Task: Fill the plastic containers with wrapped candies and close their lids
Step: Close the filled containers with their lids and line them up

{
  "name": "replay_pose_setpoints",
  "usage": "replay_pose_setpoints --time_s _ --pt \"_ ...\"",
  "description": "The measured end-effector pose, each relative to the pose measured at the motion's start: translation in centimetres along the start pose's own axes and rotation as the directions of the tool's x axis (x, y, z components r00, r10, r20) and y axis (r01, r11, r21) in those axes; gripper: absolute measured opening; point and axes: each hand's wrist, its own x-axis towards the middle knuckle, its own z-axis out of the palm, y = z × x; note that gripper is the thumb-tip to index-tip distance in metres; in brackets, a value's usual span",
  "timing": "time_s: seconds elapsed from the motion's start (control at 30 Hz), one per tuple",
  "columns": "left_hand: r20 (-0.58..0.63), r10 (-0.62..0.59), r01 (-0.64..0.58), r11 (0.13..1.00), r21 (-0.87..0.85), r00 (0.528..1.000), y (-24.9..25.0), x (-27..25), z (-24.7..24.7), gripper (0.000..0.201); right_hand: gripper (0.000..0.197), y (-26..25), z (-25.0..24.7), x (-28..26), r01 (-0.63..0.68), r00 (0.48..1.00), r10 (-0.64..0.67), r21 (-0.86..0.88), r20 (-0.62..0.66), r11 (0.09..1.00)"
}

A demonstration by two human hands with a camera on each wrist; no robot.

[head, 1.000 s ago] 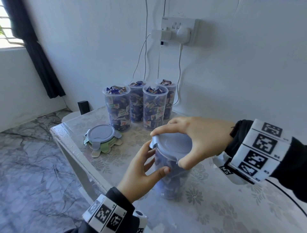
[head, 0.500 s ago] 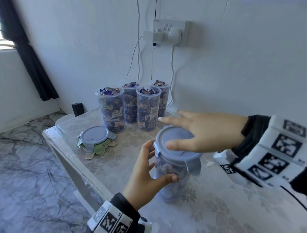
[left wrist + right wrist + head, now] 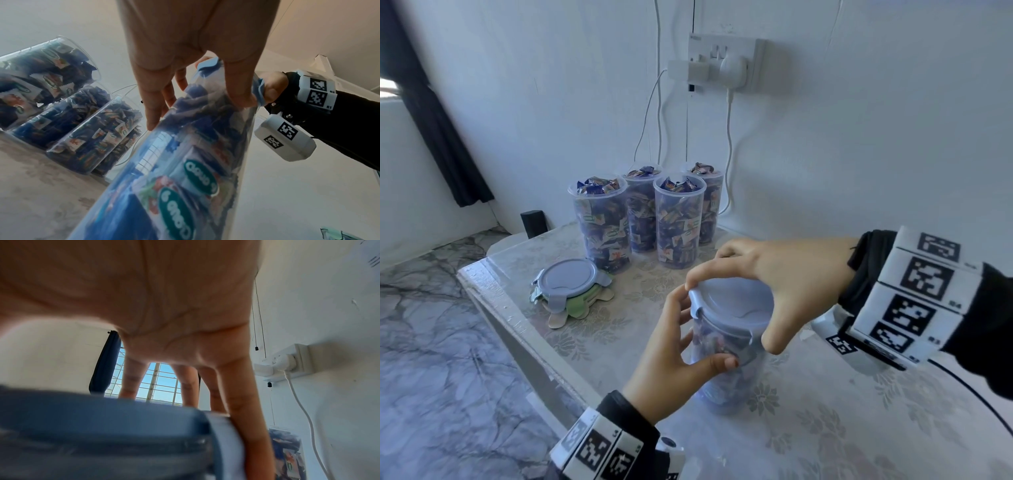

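Observation:
A clear plastic container (image 3: 726,383) full of wrapped candies stands on the table near me, with a blue lid (image 3: 736,305) on top. My left hand (image 3: 674,356) grips the container's side, thumb in front. My right hand (image 3: 774,284) curls over the lid, thumb on its near clip and fingertips on its far rim. The left wrist view shows the container (image 3: 174,170) close up under my left hand (image 3: 191,68). The right wrist view has the lid (image 3: 115,426) under my right hand (image 3: 164,331). Several open containers (image 3: 640,219) full of candies stand at the back.
A stack of spare lids (image 3: 568,284), blue on top of green, lies near the table's left edge (image 3: 493,301). A wall socket (image 3: 726,63) with plugs and hanging cables is above the containers. A small black box (image 3: 534,222) stands beyond the table's back-left corner.
My right hand went from lying flat on the lid to curling over it, with the thumb down on the near clip. My left hand kept its hold on the container.

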Motion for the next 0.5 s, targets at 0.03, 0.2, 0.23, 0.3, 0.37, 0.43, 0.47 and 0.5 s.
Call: replay_pose_setpoints --time_s 0.03,0.2,0.23,0.3,0.37,0.43,0.47,0.5 --pt "0.003 0.002 -0.002 1.0 0.003 1.0 0.1 0.0 0.0 0.086 0.088 0.1 0.2 0.1 -0.02 0.999 0.019 0.028 0.026 0.999" --pt "0.052 0.054 -0.054 0.999 -0.001 0.997 0.7 -0.2 0.5 0.097 0.079 -1.4 -0.8 -1.5 -0.187 0.982 0.183 0.114 0.043 0.976" --pt "0.057 0.073 -0.072 0.997 -0.016 0.996 0.7 -0.3 0.8 0.102 0.076 -1.9 -0.7 -1.8 -0.225 0.974 0.227 0.062 -0.022 0.972" --pt "0.046 0.088 -0.086 0.996 -0.035 0.995 0.7 -0.3 1.4 0.106 0.073 -3.2 -0.2 -2.0 -0.309 0.945 0.299 -0.069 -0.13 0.948" --pt "0.014 0.074 -0.073 0.997 -0.02 0.997 0.8 -0.2 1.8 0.107 0.073 -3.8 0.1 -2.0 -0.377 0.921 0.343 -0.201 -0.184 0.904" --pt "-0.005 0.067 -0.067 0.998 -0.002 0.998 0.8 0.0 2.1 0.096 0.076 -3.5 -0.3 -2.2 -0.408 0.911 0.371 -0.271 -0.179 0.872" --pt "-0.004 0.064 -0.064 0.998 0.0 0.998 0.9 0.0 2.2 0.089 0.077 -3.2 -0.5 -2.5 -0.419 0.907 0.384 -0.278 -0.171 0.865" --pt "-0.002 0.059 -0.059 0.998 0.0 0.998 0.9 0.1 2.2 0.086 0.078 -2.6 -0.6 -2.8 -0.417 0.909 0.391 -0.26 -0.145 0.871"
